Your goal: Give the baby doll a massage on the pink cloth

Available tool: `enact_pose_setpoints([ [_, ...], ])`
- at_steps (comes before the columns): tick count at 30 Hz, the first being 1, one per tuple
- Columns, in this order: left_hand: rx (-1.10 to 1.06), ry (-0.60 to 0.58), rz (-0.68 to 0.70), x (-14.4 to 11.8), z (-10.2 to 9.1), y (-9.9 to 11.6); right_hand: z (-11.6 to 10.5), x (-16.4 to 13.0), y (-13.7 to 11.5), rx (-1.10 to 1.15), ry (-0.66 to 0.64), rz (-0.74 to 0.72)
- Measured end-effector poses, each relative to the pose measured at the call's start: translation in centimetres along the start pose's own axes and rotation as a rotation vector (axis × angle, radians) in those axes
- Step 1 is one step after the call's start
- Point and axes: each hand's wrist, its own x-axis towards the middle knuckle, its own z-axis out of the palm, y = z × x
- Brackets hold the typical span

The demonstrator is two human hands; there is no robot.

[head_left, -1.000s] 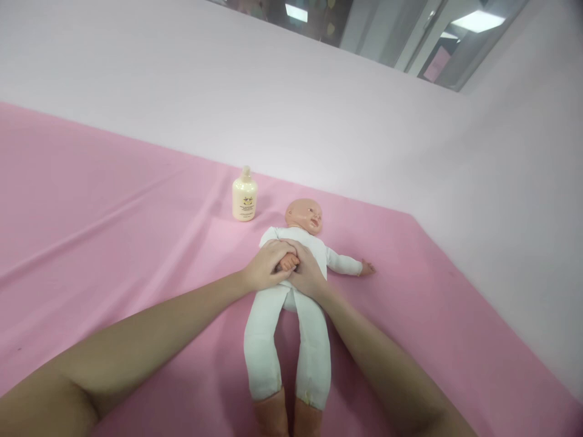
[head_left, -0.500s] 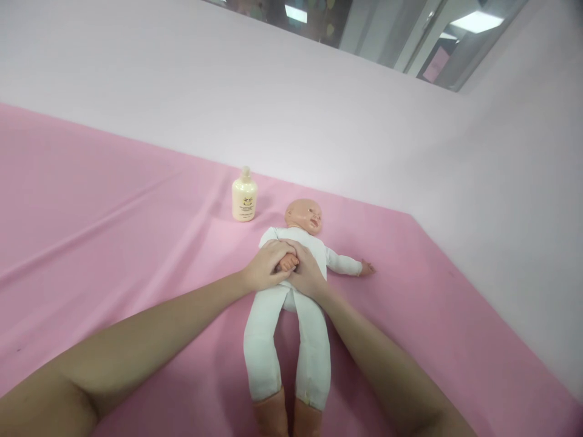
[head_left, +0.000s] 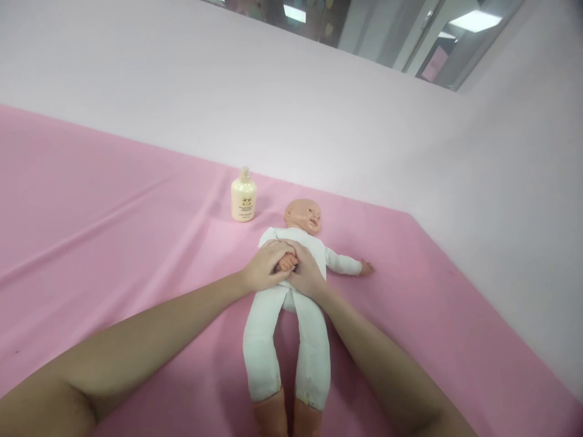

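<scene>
Clasping the doll's hand (head_left: 288, 262), left hand (head_left: 265, 267) and right hand (head_left: 306, 271) grip shut; bottle (head_left: 243, 196) label unreadable.

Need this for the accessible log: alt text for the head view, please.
Both hands, left hand and right hand, close around one small hand of a baby doll in white clothes lying face-up on a pink sheet. A cream lotion bottle stands upright beyond the doll, near its head.
</scene>
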Motion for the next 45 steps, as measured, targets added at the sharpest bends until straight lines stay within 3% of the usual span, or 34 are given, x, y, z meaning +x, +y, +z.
enact_pose_setpoints([
  [45, 0.006, -0.002, 0.012, 0.08, -0.25, 0.22, 0.08, 0.00, 0.20, 0.031, 0.003, -0.017],
])
